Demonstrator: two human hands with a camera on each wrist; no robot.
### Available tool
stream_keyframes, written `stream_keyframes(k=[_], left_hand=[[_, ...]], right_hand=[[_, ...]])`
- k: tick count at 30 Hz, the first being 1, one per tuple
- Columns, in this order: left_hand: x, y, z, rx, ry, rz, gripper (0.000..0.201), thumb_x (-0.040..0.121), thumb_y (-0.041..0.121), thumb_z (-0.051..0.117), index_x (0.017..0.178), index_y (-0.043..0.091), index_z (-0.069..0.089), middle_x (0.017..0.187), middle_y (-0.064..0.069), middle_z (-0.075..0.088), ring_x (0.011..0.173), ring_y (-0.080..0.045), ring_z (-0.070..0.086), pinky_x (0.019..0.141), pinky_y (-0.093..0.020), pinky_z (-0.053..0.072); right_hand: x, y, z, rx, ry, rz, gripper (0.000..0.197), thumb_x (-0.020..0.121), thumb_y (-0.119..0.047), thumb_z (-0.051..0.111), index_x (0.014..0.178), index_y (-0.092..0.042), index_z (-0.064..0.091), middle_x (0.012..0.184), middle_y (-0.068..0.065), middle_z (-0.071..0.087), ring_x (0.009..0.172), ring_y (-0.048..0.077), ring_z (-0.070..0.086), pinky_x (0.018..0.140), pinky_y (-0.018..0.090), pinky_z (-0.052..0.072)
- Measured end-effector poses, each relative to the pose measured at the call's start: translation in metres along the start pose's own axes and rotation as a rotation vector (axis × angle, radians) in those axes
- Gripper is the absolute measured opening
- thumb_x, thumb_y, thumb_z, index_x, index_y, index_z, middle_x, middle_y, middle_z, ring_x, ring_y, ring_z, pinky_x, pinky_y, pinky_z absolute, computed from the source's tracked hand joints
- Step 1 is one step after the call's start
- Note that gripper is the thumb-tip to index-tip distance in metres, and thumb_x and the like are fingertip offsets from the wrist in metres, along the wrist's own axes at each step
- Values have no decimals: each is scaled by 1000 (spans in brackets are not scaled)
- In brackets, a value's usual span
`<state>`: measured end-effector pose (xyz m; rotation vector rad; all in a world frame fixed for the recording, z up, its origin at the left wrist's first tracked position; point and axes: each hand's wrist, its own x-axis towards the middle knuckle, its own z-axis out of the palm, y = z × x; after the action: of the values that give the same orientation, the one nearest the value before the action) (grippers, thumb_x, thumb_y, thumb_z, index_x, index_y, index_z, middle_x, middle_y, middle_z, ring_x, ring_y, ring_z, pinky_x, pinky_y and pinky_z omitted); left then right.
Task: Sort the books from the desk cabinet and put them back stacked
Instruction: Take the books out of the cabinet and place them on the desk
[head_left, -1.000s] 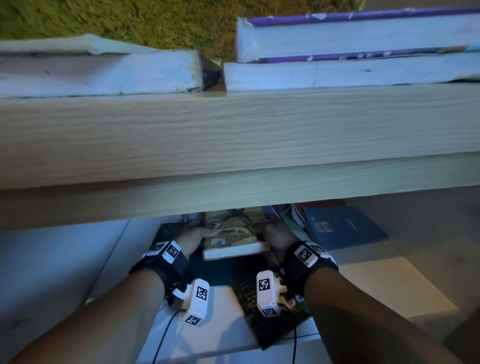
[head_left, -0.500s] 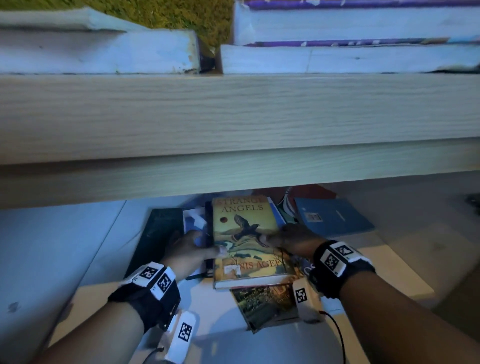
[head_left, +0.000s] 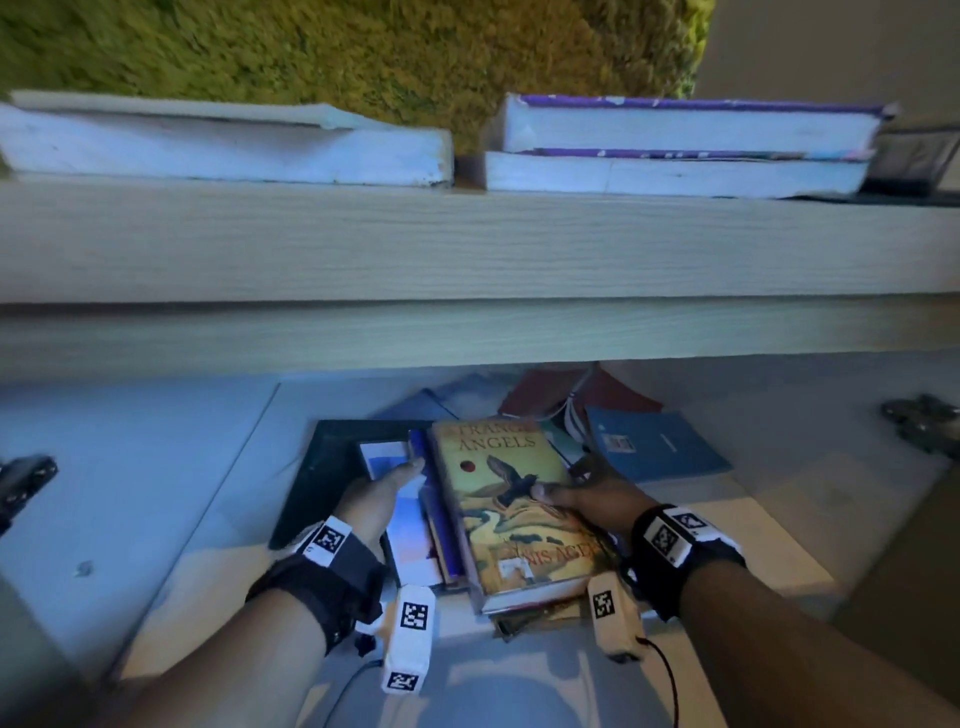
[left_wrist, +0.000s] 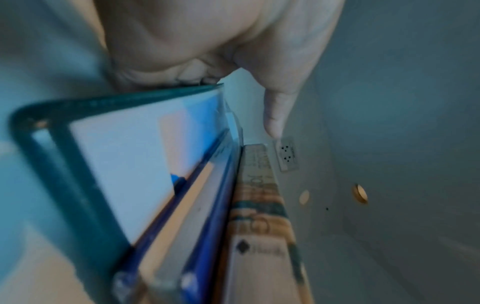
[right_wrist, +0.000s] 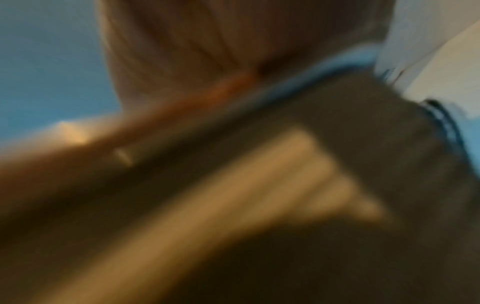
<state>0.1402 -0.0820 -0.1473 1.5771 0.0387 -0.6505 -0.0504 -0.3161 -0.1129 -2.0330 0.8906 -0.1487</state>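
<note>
Gripping a loose bundle of books by both long edges

Nearest, the right hand (head_left: 587, 496) holds the top book (head_left: 511, 509), a yellow hardback, thumb on the cover and fingers curled under its right edge. The left hand (head_left: 382, 499) presses against the left side of the bundle, thumb out over a thin blue-and-white booklet (head_left: 400, 514); the left wrist view shows fingers curled at that booklet's upper edge, so I judge it a grip. The right wrist view is too blurred to add anything.

The bundle sits on the white cabinet floor (head_left: 218, 499), at its front. I judge the hardback stiff and fairly heavy, safe to clamp at the long edges. The thin ones beneath look floppy and glossy, likely to slide out unless squeezed from both sides or supported from below. One dark book (head_left: 524, 616) pokes out under the front corner.

Behind lie a flat black book (head_left: 322, 467), a blue notebook (head_left: 654, 449) and a red one (head_left: 540, 392), fanned and overlapping.

Above, the wooden desk edge (head_left: 467, 249) overhangs the opening, so headroom looks small; pulling straight out toward the body is the open path. More books (head_left: 675, 150) rest on the desk.
</note>
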Motion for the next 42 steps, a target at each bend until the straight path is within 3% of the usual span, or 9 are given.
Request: stream_keyframes(k=[4,7,11,15,20,24,35,39,42], left_hand=[[-28,1,4,-7,71,-62,79,67,45,87,129,9,54,130,-15,59,116,-28,61,97,-31,50],[-53,4,1,377,236,171,62,83,28,72,135,8,46,130,-13,54,111,-22,59,88,-19,49],[-51,6,3,14,262,47,46,105,25,39,144,1,43,109,-8,62,62,-13,45,31,-9,36],[-66,4,8,-79,212,58,51,96,35,47,142,12,45,141,-17,54,71,-16,55,56,-15,50],[-108,-13,3,-206,-208,-70,41,94,44,58,127,20,56,107,-20,72,83,-34,73,70,-42,60],[-107,-4,-36,-93,-164,-33,44,89,52,60,122,22,60,107,-22,70,98,-33,69,89,-48,56],[-110,0,-31,246,-258,-76,55,89,53,63,104,0,65,87,-14,72,81,-27,70,88,-45,59],[-116,3,1,17,-321,-125,30,98,36,57,104,9,68,79,-7,77,68,-20,74,55,-31,59],[-120,4,12,-38,-339,-100,31,95,37,62,105,9,68,89,-9,75,73,-22,74,56,-30,59]], right_hand=[[-22,-9,6,-63,-3,-81,97,65,-83,72,138,-20,57,141,-1,61,126,24,61,107,39,49],[-31,-18,16,-83,8,-111,83,82,-71,66,140,-13,55,141,8,63,124,28,62,107,39,49],[-33,-23,21,-39,-43,-47,88,83,-70,68,145,-9,50,142,7,60,127,29,62,108,38,48],[-29,-20,22,225,-202,96,92,62,-78,80,125,-13,71,113,7,79,101,29,77,99,44,59],[-22,-12,12,364,-244,173,69,77,-61,82,121,-8,72,108,15,80,101,33,77,99,48,59],[-17,-7,8,397,-179,205,57,88,-43,80,125,0,69,108,21,78,98,36,75,100,56,57],[-9,-8,-7,-29,-38,69,77,75,-74,72,118,-10,73,117,10,75,106,31,72,101,45,57],[-8,-1,-16,-44,-42,89,90,72,-83,65,129,-13,69,127,12,72,110,30,70,105,44,55],[-19,-1,-26,-14,-16,117,90,69,-81,70,125,-11,70,120,12,75,103,30,73,100,45,58]])
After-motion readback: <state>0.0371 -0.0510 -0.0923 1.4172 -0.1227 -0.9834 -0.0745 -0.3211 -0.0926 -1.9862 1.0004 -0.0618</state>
